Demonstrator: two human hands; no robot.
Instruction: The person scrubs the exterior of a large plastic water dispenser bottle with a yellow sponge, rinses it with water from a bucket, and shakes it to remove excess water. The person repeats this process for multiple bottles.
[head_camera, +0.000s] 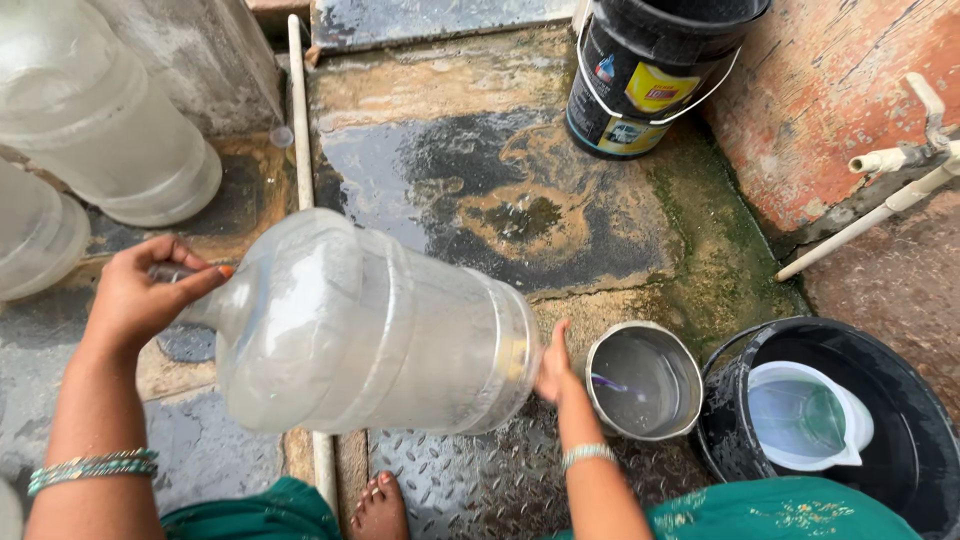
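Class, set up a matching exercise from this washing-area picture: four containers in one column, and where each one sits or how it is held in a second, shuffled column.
Things:
1. large clear plastic water jug
2. round steel pot
3. white plastic pitcher
4. black paint bucket with wire handle

Places or states:
A. inside the wide black tub
B. standing at the top, by the reddish wall
C. held sideways between left hand and right hand
D. on the floor, holding water

Pairs: 1-C, 2-D, 3-A, 4-B

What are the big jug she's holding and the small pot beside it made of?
The big jug looks like clear, slightly cloudy plastic: the ground shows through it. The small pot seems to be bare metal, probably steel, given its dull grey shine and thin rim.
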